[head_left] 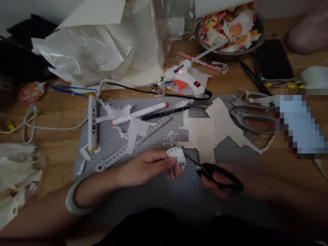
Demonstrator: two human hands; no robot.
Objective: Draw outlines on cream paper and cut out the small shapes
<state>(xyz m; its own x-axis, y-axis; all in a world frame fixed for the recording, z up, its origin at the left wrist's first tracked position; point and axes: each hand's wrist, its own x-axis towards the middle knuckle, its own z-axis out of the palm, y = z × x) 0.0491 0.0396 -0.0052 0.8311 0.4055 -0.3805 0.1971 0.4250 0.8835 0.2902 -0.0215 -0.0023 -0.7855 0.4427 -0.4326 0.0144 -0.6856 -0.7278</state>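
Observation:
Between thumb and fingers, my left hand [151, 167] pinches a small white paper piece [176, 155] with a scalloped black outline drawn on it. My right hand [220, 186] has its fingers through the handles of black-handled scissors [225, 176]. The scissor blades point up and left, and they lie against the right edge of the paper piece. Whether the blades are parted I cannot make out. Both hands are above a grey cutting mat [159, 198], where tiny paper snippets lie. Beyond the scissors are cream paper offcuts [202, 131].
A white glue gun [188, 77] with a lit red light lies behind the mat. Around the mat are a metal ruler [133, 143], markers [139, 113], grey-handled scissors [253, 112] and a phone [274, 59]. A metal bowl [230, 51] of paper scraps stands at the back right.

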